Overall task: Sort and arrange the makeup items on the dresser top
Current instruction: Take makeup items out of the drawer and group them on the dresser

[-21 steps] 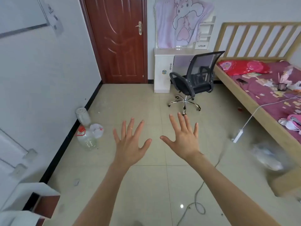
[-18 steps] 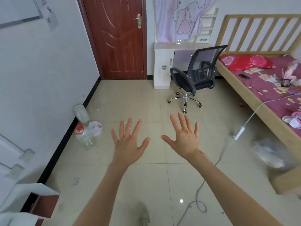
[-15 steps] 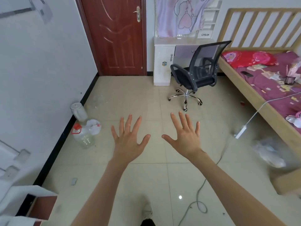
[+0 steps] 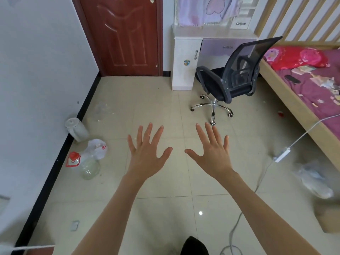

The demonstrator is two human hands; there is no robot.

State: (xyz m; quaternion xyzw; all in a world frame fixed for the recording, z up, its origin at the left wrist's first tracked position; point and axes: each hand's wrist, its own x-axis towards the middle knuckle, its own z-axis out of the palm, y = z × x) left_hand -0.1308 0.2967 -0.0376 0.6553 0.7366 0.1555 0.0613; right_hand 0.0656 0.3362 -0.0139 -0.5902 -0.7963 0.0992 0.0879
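1. Head view looks down on two bare forearms stretched forward over a tiled floor (image 4: 117,111), backs of the hands up.
2. Left hand (image 4: 147,159) has all fingers straight and spread wide, thumb pointing toward the other hand; it holds nothing and touches nothing.
3. Right hand (image 4: 213,157) lies the same way, fingers fanned wide and empty, its thumb tip near the left thumb tip but apart from it.
4. Well beyond both hands, against the far wall, stands the white dresser (image 4: 185,57); its pale top (image 4: 202,33) is seen at a low angle, and whether any makeup items lie on it cannot be told.
5. Between the right hand and the dresser stands a black mesh office chair (image 4: 237,74) on a chrome star base, its nearest caster just past the right fingertips.
6. Off to the left of the left hand, near the wall, a clear plastic jug (image 4: 88,166) with a red cap lies beside a white bag (image 4: 97,148) and a white cylinder (image 4: 76,128).
7. Off to the right of the right hand runs a wooden bed (image 4: 287,100) with a purple cover, and a white power strip (image 4: 281,156) lies on the floor beside it.
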